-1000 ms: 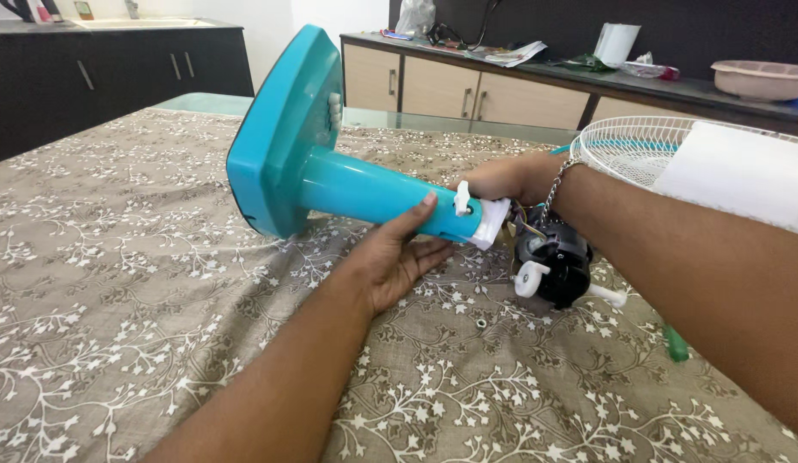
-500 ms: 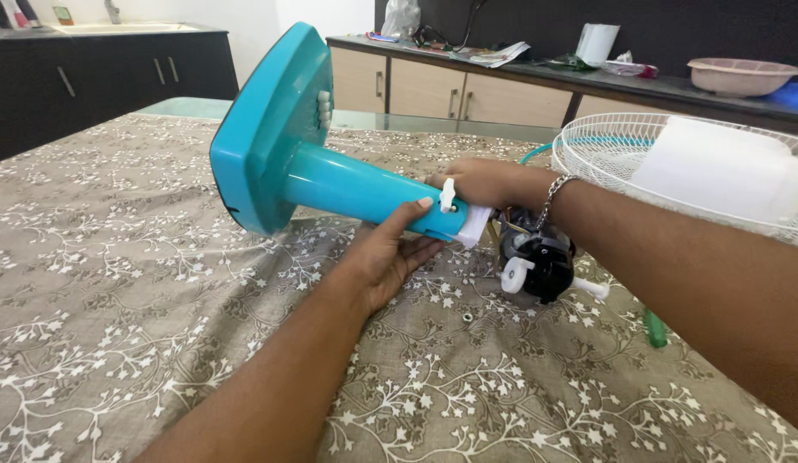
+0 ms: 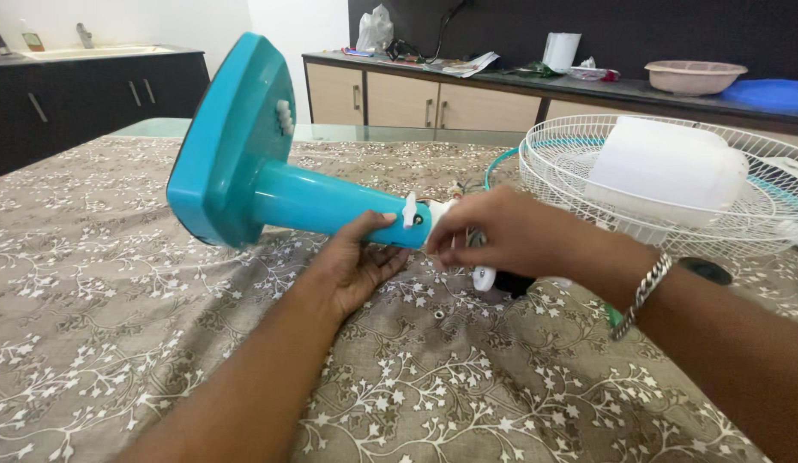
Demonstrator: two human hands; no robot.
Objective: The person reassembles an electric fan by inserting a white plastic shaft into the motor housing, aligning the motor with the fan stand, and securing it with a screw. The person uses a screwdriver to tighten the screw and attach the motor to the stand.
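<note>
Teal fan stand [image 3: 330, 204] lies tipped on its side over the cloth-covered counter [image 3: 116, 343], its long axis running left to right, the wide base [image 3: 227, 146] raised at the left and the narrow neck pointing right toward the hands. Left hand [image 3: 352, 261] cups the neck from below, palm up, fingers [image 3: 390, 255] loosely spread under the tube and the thumb resting on top. Right hand [image 3: 502, 236] sits at the neck's end, its fingertips [image 3: 446, 244] drawn together in a pinch on the white fitting [image 3: 437, 210] there; what exactly they grip is hidden. Beside the thumb, a white knob [image 3: 409, 210] sticks up from the tube. Under the right hand, a black motor [image 3: 506, 283] with a white knob peeks out. A small nut [image 3: 439, 315] lies on the cloth just below. Right of that, a white wire fan guard [image 3: 570, 163] lies flat like a basket, holding a white plastic cover [image 3: 665, 167].
</note>
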